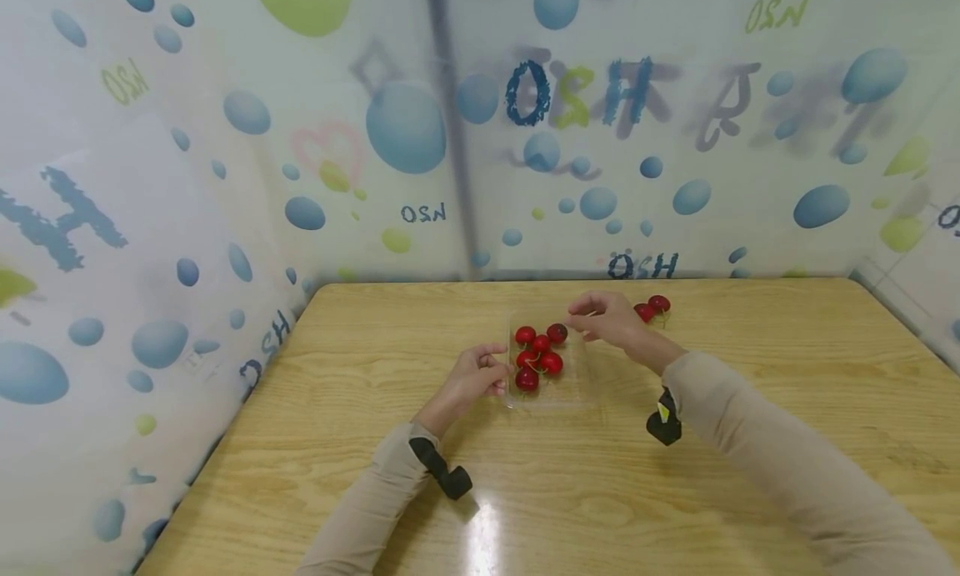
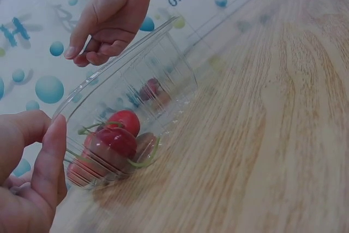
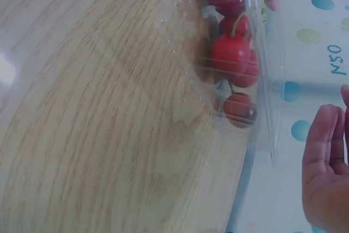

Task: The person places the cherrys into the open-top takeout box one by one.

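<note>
A clear plastic box [image 1: 558,404] stands on the table with several red cherries [image 1: 551,363] in it, some with green stems. My left hand [image 1: 476,374] pinches the box's left rim, thumb outside the wall in the left wrist view. Above the far right corner of the box is my right hand [image 1: 611,319], its fingers loosely bent and nothing between them. In the right wrist view that hand [image 3: 327,162] shows apart from the box wall [image 3: 267,96].
Two more cherries [image 1: 659,304] lie on the wooden table [image 1: 390,334] just beyond my right hand, near the back edge. A patterned curtain [image 1: 480,184] hangs behind the table and along its left side. A black strap camera [image 1: 666,418] sits on each wrist.
</note>
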Demonstrator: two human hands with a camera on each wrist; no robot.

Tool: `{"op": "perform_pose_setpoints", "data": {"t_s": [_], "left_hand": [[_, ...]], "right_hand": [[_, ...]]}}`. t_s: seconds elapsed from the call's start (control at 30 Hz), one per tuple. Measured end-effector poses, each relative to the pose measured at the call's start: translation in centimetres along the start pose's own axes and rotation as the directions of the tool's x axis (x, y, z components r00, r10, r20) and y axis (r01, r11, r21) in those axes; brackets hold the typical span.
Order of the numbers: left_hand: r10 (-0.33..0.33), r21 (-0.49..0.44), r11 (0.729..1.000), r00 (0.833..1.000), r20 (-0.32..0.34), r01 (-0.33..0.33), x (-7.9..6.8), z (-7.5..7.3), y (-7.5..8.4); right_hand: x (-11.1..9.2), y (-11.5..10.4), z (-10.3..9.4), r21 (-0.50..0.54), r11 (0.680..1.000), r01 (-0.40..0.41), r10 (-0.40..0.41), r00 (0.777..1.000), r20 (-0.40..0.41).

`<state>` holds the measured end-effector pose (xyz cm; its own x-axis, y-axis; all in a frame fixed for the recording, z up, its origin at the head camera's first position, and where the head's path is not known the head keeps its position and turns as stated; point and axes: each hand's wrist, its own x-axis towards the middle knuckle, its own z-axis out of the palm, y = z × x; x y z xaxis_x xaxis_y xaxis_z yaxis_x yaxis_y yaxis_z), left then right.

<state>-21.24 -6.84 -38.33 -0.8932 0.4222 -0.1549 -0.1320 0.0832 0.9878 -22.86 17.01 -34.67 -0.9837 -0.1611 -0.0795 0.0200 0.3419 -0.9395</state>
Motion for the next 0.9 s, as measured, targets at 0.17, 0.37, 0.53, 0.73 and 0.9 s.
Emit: {"op": "perform_pose_setpoints", "data": {"t_s": [0.17,0.37,0.53,0.73,0.9], "left_hand": [[-0.004,-0.002,1.0,1.0,-0.004,0.004,0.0,0.0,0.0],[-0.017,-0.002,1.0,1.0,-0.01,0.017,0.0,0.1,0.1],[-0.013,-0.004,1.0,1.0,-0.009,0.013,0.1,0.0,0.0],[-0.008,-0.014,1.0,1.0,-0.006,0.008,0.0,0.1,0.1],[-0.014,-0.013,1.0,1.0,-0.01,0.014,0.0,0.1,0.0]], "right_hand": [[-0.2,0.5,-1.1,-0.004,1.0,0.009,-0.009,0.999,-0.038],[-0.2,1.3,-2.7,-0.015,1.0,0.012,-0.014,0.995,-0.095],[-0.5,2.0,-4.2,-0.046,0.999,0.025,-0.03,0.993,-0.114],[-0.7,3.0,-5.9,-0.031,0.999,0.012,-0.017,0.988,-0.152],[-0.6,3.6,-6.8,-0.044,0.999,-0.012,0.004,0.983,-0.184]]}}
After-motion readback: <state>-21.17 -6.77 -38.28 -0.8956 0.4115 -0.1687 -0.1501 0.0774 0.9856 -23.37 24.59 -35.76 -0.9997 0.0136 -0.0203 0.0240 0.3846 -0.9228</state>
